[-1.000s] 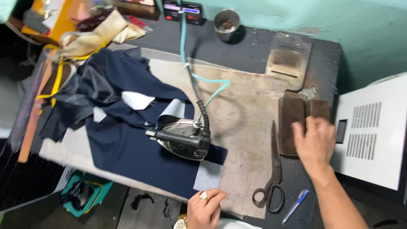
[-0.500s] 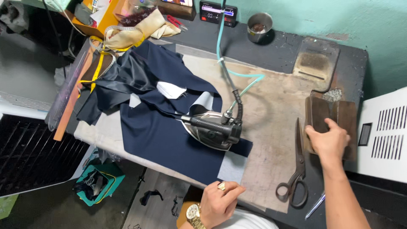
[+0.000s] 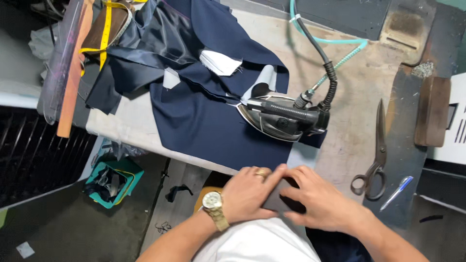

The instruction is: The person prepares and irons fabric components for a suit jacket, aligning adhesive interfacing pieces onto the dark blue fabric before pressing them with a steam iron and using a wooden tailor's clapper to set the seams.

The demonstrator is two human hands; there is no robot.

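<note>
My left hand (image 3: 250,194), with a ring and a gold watch, and my right hand (image 3: 323,201) meet at the table's near edge. Both grip a small dark flat piece (image 3: 286,200), likely cloth, with the fingers pressed on top of it. Just beyond them a steam iron (image 3: 284,119) rests flat on navy blue fabric (image 3: 204,128) spread over the padded table (image 3: 354,77). The iron's black cord and teal hose (image 3: 340,60) run toward the far edge. White lining patches (image 3: 221,62) show on the garment.
Large scissors (image 3: 376,160) and a blue pen (image 3: 397,191) lie to the right of my hands. A wooden block (image 3: 432,116) sits beside a white machine (image 3: 458,131). A yellow tape measure (image 3: 104,34) and rulers (image 3: 65,73) lie at the left. A teal bag (image 3: 114,179) is on the floor.
My right hand left the wooden block at the right and came to the near edge, joining my left hand on the dark piece. The view has dropped closer to the table.
</note>
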